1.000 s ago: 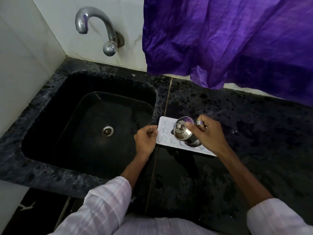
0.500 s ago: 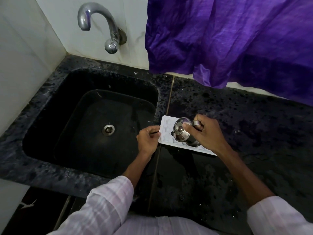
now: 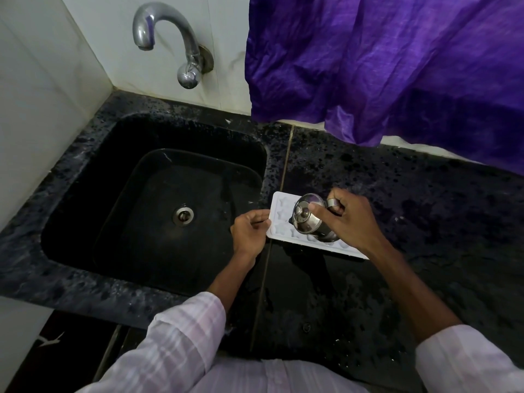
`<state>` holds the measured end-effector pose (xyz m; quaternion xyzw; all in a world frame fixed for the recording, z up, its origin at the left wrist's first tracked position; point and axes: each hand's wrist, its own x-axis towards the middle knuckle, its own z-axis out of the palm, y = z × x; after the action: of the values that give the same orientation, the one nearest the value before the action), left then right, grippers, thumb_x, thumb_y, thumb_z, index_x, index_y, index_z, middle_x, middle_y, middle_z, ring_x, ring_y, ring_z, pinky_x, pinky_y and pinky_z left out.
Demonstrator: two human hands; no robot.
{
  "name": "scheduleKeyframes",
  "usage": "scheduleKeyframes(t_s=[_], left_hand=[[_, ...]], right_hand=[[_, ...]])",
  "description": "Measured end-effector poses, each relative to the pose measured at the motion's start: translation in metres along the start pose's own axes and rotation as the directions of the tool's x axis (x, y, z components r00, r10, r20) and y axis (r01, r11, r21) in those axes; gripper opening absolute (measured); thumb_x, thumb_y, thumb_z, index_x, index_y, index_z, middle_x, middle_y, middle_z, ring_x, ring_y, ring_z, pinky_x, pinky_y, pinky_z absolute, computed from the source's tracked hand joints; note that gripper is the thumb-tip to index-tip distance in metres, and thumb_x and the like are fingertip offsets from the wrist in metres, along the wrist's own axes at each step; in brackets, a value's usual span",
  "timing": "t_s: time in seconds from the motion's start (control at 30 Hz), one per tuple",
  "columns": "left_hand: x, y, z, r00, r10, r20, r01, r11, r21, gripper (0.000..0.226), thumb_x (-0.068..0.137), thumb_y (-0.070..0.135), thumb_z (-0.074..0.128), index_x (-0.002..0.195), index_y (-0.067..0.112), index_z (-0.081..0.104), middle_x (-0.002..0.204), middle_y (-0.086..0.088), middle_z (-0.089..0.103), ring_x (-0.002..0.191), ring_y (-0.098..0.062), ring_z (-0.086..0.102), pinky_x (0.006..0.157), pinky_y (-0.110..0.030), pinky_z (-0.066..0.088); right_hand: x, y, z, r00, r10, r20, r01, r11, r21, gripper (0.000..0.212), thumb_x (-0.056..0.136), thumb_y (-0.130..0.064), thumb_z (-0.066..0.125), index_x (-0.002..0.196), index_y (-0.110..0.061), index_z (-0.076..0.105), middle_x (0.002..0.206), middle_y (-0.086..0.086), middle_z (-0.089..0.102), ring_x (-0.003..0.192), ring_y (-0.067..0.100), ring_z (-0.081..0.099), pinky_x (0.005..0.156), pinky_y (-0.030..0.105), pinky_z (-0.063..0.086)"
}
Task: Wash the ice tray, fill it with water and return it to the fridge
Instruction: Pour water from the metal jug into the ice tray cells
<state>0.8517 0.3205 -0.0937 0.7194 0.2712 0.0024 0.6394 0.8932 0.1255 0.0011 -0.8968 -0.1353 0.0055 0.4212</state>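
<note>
The white ice tray (image 3: pixel 279 222) lies flat on the black counter, just right of the sink, its moulded cells facing up. My left hand (image 3: pixel 248 232) pinches the tray's left edge with curled fingers. My right hand (image 3: pixel 347 219) grips a small lidded steel jug (image 3: pixel 309 218) by its handle and holds it tilted over the tray's middle, thumb against its body. The jug and my right hand hide the tray's right half. No water stream is visible.
The black sink (image 3: pixel 158 211) with its drain (image 3: pixel 183 215) sits to the left. A chrome tap (image 3: pixel 173 43) juts from the tiled wall above it. A purple cloth (image 3: pixel 382 66) hangs over the back of the speckled counter (image 3: pixel 425 211).
My left hand has slid right until its fingers pinch the tray's left edge. The jug stays tilted over the tray in my right hand.
</note>
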Motion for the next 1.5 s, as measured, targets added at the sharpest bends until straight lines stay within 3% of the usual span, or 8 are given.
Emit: scheduleKeyframes(t_s=[0.17, 0.5, 0.63, 1.1, 1.5], left_hand=[[0.000, -0.001, -0.001, 1.000, 0.013, -0.008, -0.013, 1.000, 0.022, 0.021, 0.089, -0.001, 0.069, 0.106, 0.008, 0.076, 0.092, 0.002, 0.075, 0.080, -0.001, 0.069, 0.069, -0.006, 0.051], [0.001, -0.002, 0.000, 1.000, 0.010, -0.008, -0.010, 0.999, 0.041, 0.020, 0.089, 0.001, 0.069, 0.107, 0.009, 0.076, 0.093, 0.001, 0.075, 0.081, 0.001, 0.068, 0.070, -0.007, 0.052], [0.000, -0.002, 0.000, 1.000, 0.011, -0.003, -0.011, 0.999, 0.033, 0.020, 0.089, 0.002, 0.070, 0.107, 0.011, 0.076, 0.092, 0.002, 0.075, 0.083, -0.003, 0.070, 0.073, -0.010, 0.054], [0.000, -0.004, 0.001, 1.000, -0.004, -0.012, 0.004, 1.000, 0.008, 0.020, 0.089, 0.003, 0.070, 0.106, 0.011, 0.077, 0.092, 0.001, 0.077, 0.087, -0.009, 0.073, 0.083, -0.022, 0.058], [-0.001, -0.005, 0.001, 1.000, -0.009, -0.009, 0.009, 1.000, -0.008, 0.019, 0.090, 0.002, 0.070, 0.106, 0.012, 0.076, 0.091, 0.002, 0.077, 0.086, -0.009, 0.073, 0.082, -0.022, 0.058]], right_hand=[[0.001, 0.000, -0.001, 1.000, 0.018, -0.001, -0.018, 1.000, -0.009, 0.050, 0.082, -0.029, 0.077, 0.060, -0.018, 0.034, 0.054, -0.009, 0.033, 0.050, 0.007, 0.033, 0.051, 0.016, 0.028], [0.008, 0.002, -0.004, 1.000, 0.017, -0.013, -0.017, 0.999, -0.034, 0.051, 0.083, -0.030, 0.077, 0.059, -0.020, 0.033, 0.053, -0.008, 0.033, 0.050, 0.008, 0.032, 0.052, 0.023, 0.030], [0.012, 0.002, -0.005, 1.000, 0.015, -0.022, -0.016, 0.999, -0.041, 0.052, 0.083, -0.030, 0.077, 0.059, -0.021, 0.032, 0.052, -0.009, 0.032, 0.049, 0.007, 0.034, 0.051, 0.017, 0.028], [0.024, 0.003, -0.007, 1.000, 0.002, -0.027, -0.003, 1.000, -0.027, 0.050, 0.083, -0.029, 0.076, 0.059, -0.020, 0.033, 0.053, -0.008, 0.032, 0.048, 0.006, 0.032, 0.050, 0.017, 0.027], [0.035, 0.004, -0.006, 0.999, 0.017, -0.035, -0.019, 0.999, -0.036, 0.047, 0.083, -0.031, 0.075, 0.061, -0.015, 0.037, 0.054, -0.004, 0.036, 0.049, 0.007, 0.030, 0.053, 0.020, 0.030]])
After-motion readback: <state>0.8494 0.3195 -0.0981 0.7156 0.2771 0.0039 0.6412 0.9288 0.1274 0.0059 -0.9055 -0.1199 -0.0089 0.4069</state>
